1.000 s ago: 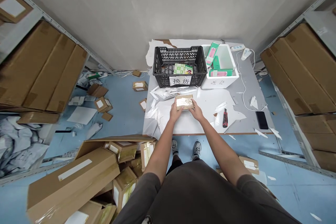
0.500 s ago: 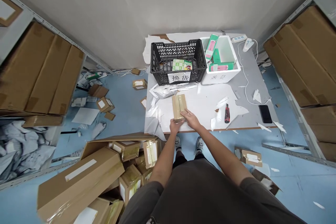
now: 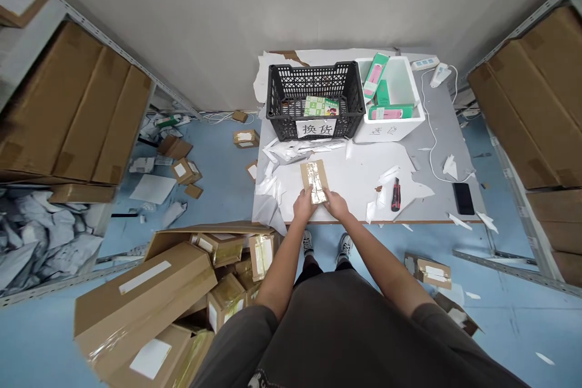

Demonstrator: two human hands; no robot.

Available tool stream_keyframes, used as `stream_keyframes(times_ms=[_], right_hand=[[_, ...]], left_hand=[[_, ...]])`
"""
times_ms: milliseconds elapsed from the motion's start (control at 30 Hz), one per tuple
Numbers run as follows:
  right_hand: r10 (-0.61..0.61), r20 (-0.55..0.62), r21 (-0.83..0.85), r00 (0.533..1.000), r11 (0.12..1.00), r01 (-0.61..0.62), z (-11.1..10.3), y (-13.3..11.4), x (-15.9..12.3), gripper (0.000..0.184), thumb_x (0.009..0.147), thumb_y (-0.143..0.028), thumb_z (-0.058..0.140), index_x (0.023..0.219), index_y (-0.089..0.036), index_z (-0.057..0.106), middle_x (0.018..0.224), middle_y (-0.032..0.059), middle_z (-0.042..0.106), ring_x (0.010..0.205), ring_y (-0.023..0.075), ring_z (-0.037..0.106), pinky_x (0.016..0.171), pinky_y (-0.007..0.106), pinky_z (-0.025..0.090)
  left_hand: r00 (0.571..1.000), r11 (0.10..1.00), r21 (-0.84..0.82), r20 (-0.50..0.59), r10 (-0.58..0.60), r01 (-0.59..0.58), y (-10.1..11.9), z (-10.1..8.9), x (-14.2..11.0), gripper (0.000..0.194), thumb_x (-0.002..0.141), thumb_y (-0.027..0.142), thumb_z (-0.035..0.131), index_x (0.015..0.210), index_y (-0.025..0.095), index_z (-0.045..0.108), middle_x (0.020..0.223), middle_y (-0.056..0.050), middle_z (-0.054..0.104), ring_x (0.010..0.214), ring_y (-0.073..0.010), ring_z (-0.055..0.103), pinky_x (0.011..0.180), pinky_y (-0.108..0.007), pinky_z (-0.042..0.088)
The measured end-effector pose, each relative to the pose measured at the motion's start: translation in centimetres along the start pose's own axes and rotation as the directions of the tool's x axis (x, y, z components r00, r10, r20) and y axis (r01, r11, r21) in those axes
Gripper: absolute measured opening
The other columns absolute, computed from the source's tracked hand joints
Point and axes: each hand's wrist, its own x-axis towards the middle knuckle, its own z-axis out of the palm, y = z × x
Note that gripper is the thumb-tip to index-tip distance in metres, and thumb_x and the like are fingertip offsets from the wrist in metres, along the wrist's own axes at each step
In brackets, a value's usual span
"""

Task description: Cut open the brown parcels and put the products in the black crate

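A small flat cardboard box (image 3: 314, 177) with shiny clear tape down its middle is held over the front of the table. My left hand (image 3: 304, 206) grips its near left corner, and my right hand (image 3: 335, 204) grips its near right side. Torn white paper (image 3: 271, 185) lies to the left of the box. Off to the right is a red and black utility knife (image 3: 396, 195), lying on the table among paper scraps. Beyond the box stands a black plastic crate (image 3: 313, 100) with a paper label and a green and white packet inside.
A white foam box (image 3: 386, 130) holding green and pink cartons stands beside the crate. A phone (image 3: 463, 198) and white cable lie at the table's right. Taped cartons (image 3: 145, 303) fill a large open box at lower left. Shelves with big boxes (image 3: 77, 109) flank both sides.
The box now tilts so its taped top catches the light. My right hand has moved from its top face to its right side, and my left hand now holds the left corner.
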Motion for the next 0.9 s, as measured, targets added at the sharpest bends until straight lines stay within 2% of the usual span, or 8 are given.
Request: stream_keyframes(times_ms=[100, 333, 500, 600, 667, 733, 800, 900], right_hand=[[0.028, 0.032, -0.029, 0.999, 0.999, -0.027, 0.0, -0.4, 0.2, 0.07, 0.098, -0.019, 0.065, 0.164, -0.026, 0.042, 0.131, 0.0145, 0.07, 0.115, 0.0298, 0.069, 0.097, 0.037, 0.055], [0.029, 0.008, -0.054, 1.0, 0.998, -0.029, 0.1, -0.2, 0.2, 0.071, 0.097, -0.02, 0.067, 0.163, -0.029, 0.043, 0.127, 0.013, 0.071, 0.109, 0.0282, 0.072, 0.091, 0.033, 0.054], [0.028, 0.03, -0.048, 0.999, 0.999, -0.026, 0.3, -0.4, 0.4, 0.07, 0.098, -0.021, 0.065, 0.164, -0.026, 0.043, 0.129, 0.0152, 0.071, 0.113, 0.03, 0.071, 0.094, 0.036, 0.056], [-0.026, 0.034, 0.002, 0.999, 1.0, 0.026, 0.1, 0.5, 0.0, 0.08, 0.094, -0.021, 0.067, 0.168, -0.027, 0.038, 0.144, 0.016, 0.065, 0.123, 0.0314, 0.068, 0.1, 0.041, 0.056], [-0.081, -0.051, 0.039, 0.995, 0.996, 0.083, -0.6, 2.7, -0.7, 0.086, 0.091, -0.023, 0.067, 0.17, -0.029, 0.033, 0.16, 0.0138, 0.054, 0.138, 0.0316, 0.059, 0.11, 0.044, 0.054], [-0.055, -0.19, 0.042, 0.98, 0.997, 0.064, -2.1, 6.5, -1.7, 0.085, 0.092, -0.027, 0.065, 0.17, -0.028, 0.033, 0.169, 0.0118, 0.043, 0.151, 0.0311, 0.046, 0.119, 0.048, 0.047], [0.074, -0.308, 0.028, 0.948, 0.997, -0.068, -4.1, 11.5, -3.1, 0.078, 0.095, -0.031, 0.06, 0.169, -0.024, 0.036, 0.17, 0.0139, 0.041, 0.156, 0.0317, 0.039, 0.124, 0.051, 0.041], [0.3, -0.379, 0.034, 0.875, 0.95, -0.311, -7.2, 19.6, -5.8, 0.071, 0.097, -0.032, 0.054, 0.165, -0.015, 0.041, 0.167, 0.0197, 0.043, 0.156, 0.0341, 0.037, 0.125, 0.053, 0.039]], left_hand=[[1.0, 1.0, 0.016, 0.008, 0.009, -0.009, 0.2, -0.2, 0.1, 0.09, 0.085, 0.024, 0.08, 0.165, 0.032, 0.04, 0.146, -0.016, 0.06, 0.121, -0.0356, 0.069, 0.097, -0.041, 0.056], [1.0, 0.999, 0.024, -0.007, -0.022, 0.022, 0.3, -0.1, -0.4, 0.092, 0.085, 0.027, 0.082, 0.166, 0.036, 0.04, 0.159, -0.015, 0.052, 0.118, -0.0371, 0.072, 0.096, -0.044, 0.058], [0.999, 0.999, 0.028, -0.009, -0.037, 0.038, 0.2, 0.0, -0.3, 0.092, 0.085, 0.029, 0.082, 0.166, 0.039, 0.039, 0.163, -0.014, 0.05, 0.118, -0.0361, 0.072, 0.098, -0.045, 0.057], [1.0, 0.999, 0.035, -0.003, -0.028, 0.028, 0.0, 0.0, -0.6, 0.093, 0.086, 0.03, 0.081, 0.168, 0.037, 0.035, 0.166, -0.016, 0.047, 0.123, -0.036, 0.07, 0.099, -0.044, 0.057], [1.0, 0.999, 0.043, 0.003, -0.028, 0.027, -0.1, 0.0, -0.9, 0.094, 0.088, 0.032, 0.078, 0.17, 0.036, 0.031, 0.171, -0.017, 0.04, 0.127, -0.0364, 0.068, 0.099, -0.044, 0.057], [0.998, 0.997, 0.05, 0.016, -0.056, 0.055, -0.2, 0.0, -1.0, 0.095, 0.09, 0.035, 0.075, 0.172, 0.035, 0.026, 0.175, -0.017, 0.032, 0.129, -0.0369, 0.067, 0.098, -0.045, 0.058], [0.996, 0.994, 0.062, 0.032, -0.088, 0.086, -0.2, 0.1, -0.9, 0.095, 0.093, 0.039, 0.072, 0.173, 0.034, 0.022, 0.176, -0.017, 0.029, 0.13, -0.0371, 0.067, 0.099, -0.045, 0.059], [0.997, 0.995, 0.065, 0.016, -0.074, 0.073, -0.2, 0.3, -0.3, 0.093, 0.095, 0.042, 0.069, 0.173, 0.031, 0.021, 0.172, -0.014, 0.039, 0.14, -0.0358, 0.06, 0.103, -0.043, 0.058]])
